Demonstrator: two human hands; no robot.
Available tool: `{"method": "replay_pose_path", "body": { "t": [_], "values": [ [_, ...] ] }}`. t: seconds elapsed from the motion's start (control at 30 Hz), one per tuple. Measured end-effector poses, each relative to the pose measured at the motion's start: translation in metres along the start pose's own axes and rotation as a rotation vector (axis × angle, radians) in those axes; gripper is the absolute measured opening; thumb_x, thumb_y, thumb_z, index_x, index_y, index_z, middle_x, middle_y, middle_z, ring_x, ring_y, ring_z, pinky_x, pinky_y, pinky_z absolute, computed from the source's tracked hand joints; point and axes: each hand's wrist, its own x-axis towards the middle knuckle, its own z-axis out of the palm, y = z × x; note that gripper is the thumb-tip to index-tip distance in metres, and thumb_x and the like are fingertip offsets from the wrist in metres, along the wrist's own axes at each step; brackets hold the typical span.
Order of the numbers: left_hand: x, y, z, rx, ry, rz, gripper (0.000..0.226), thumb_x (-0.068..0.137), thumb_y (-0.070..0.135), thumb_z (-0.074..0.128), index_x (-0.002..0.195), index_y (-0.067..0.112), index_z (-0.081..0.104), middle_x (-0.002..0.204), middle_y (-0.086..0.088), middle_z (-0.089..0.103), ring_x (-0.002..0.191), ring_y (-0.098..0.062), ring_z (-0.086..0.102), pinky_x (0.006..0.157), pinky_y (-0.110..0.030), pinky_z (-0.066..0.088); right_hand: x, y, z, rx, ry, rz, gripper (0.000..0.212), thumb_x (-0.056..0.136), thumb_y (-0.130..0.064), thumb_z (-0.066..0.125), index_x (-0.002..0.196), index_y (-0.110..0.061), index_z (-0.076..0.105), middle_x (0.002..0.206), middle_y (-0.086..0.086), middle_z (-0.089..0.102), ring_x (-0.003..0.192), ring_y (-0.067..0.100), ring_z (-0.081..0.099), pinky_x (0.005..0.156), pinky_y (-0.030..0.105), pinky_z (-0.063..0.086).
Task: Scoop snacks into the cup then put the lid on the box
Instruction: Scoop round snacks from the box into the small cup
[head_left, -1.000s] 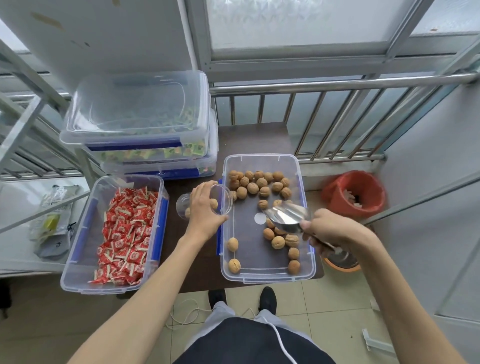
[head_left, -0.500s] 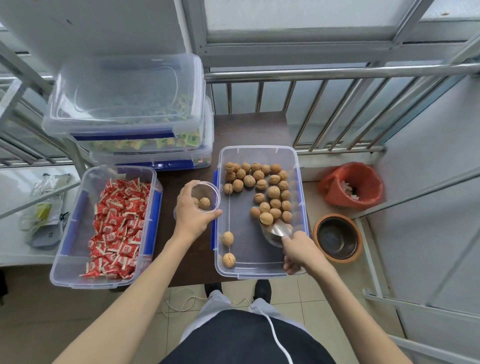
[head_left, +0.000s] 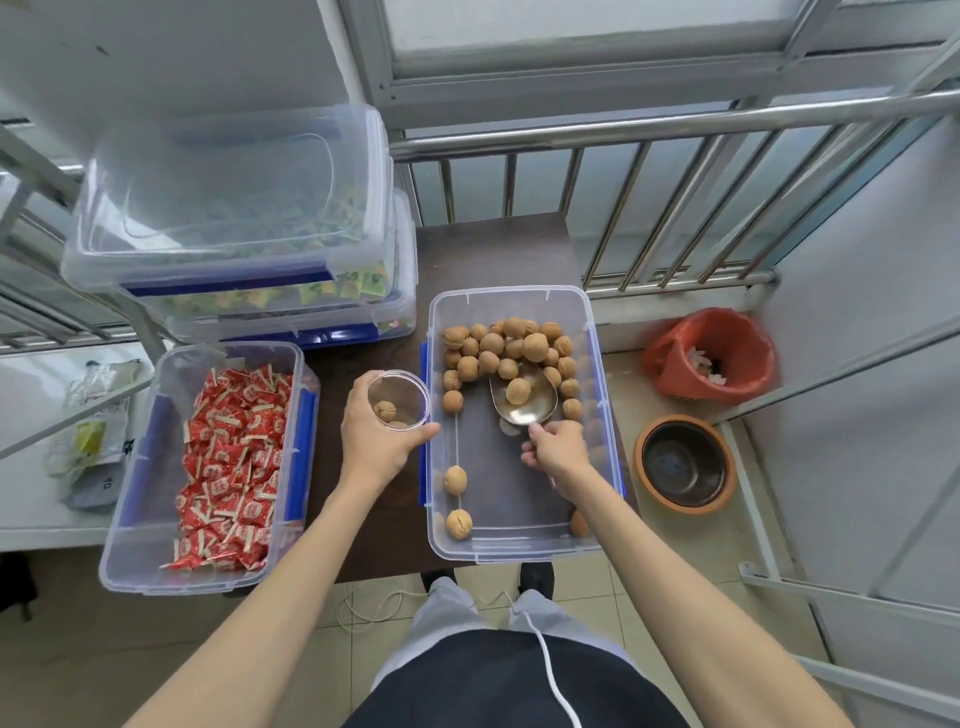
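An open clear plastic box (head_left: 602, 415) with blue clips sits on the dark table (head_left: 493, 249), holding several walnuts (head_left: 506, 345) piled at its far end. My right hand (head_left: 556, 449) grips the handle of a metal scoop (head_left: 522, 402), which lies inside the box with one walnut in its bowl. My left hand (head_left: 376, 436) holds a clear plastic cup (head_left: 399, 399) just left of the box; a walnut or two lie inside the cup. No loose lid for this box is in view.
An open box of red wrapped candies (head_left: 218, 457) stands at the left. Two lidded boxes (head_left: 244, 228) are stacked behind it. A red-lined bin (head_left: 711, 356) and a brown pot (head_left: 685, 462) sit on the floor at the right, below a metal railing (head_left: 675, 208).
My right hand pushed the scoop from the box's near right part forward into the walnut pile, and one walnut now lies in it. My left hand kept the cup beside the box.
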Motion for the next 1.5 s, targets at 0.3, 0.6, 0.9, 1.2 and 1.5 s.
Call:
{"method": "replay_pose_path", "body": {
  "t": [0.3,0.6,0.9,1.2,1.5],
  "values": [
    [0.002,0.001,-0.002,0.005,-0.029,-0.033,0.09,0.058,0.02,0.098,0.132,0.02,0.049,0.126,-0.001,0.059,0.116,-0.019,0.056,0.098,-0.037,0.049,0.003,-0.002,0.006,0.086,0.058,-0.058,0.032,0.098,-0.018,0.054,0.069,-0.009,0.062,0.067,0.009,0.062,0.053,0.013,0.054,0.054,0.023,0.045],
    [-0.001,0.003,-0.001,0.027,-0.027,-0.044,0.092,0.06,0.02,0.097,0.137,0.018,0.046,0.13,-0.003,0.057,0.118,-0.017,0.053,0.096,-0.03,0.043,-0.031,0.028,-0.014,0.153,0.094,-0.093,0.032,0.099,-0.017,0.054,0.074,-0.004,0.069,0.069,0.009,0.065,0.059,0.015,0.057,0.055,0.023,0.045],
    [-0.003,0.004,-0.002,0.015,-0.036,-0.029,0.091,0.062,0.02,0.096,0.137,0.018,0.045,0.13,-0.001,0.055,0.118,-0.014,0.05,0.098,-0.03,0.043,-0.054,0.011,-0.03,0.153,0.07,-0.216,0.029,0.099,-0.018,0.056,0.08,-0.003,0.072,0.066,0.005,0.064,0.055,0.009,0.054,0.052,0.018,0.044],
    [-0.009,0.0,-0.001,-0.033,-0.013,0.1,0.086,0.062,0.023,0.096,0.134,0.028,0.048,0.133,0.001,0.057,0.124,-0.018,0.055,0.104,-0.039,0.047,-0.079,-0.066,-0.048,-0.465,-0.34,-0.524,0.038,0.097,-0.024,0.055,0.063,-0.015,0.067,0.046,-0.009,0.057,0.044,0.003,0.047,0.053,0.021,0.04],
    [-0.011,0.006,0.0,-0.017,0.037,0.196,0.08,0.063,0.015,0.093,0.127,0.034,0.048,0.119,0.032,0.047,0.112,0.007,0.049,0.101,-0.026,0.043,-0.125,-0.174,-0.004,-1.251,-0.309,-0.65,0.028,0.096,-0.022,0.05,0.119,-0.009,0.055,0.102,0.001,0.051,0.095,0.025,0.054,0.072,0.031,0.038]
  ]
}}
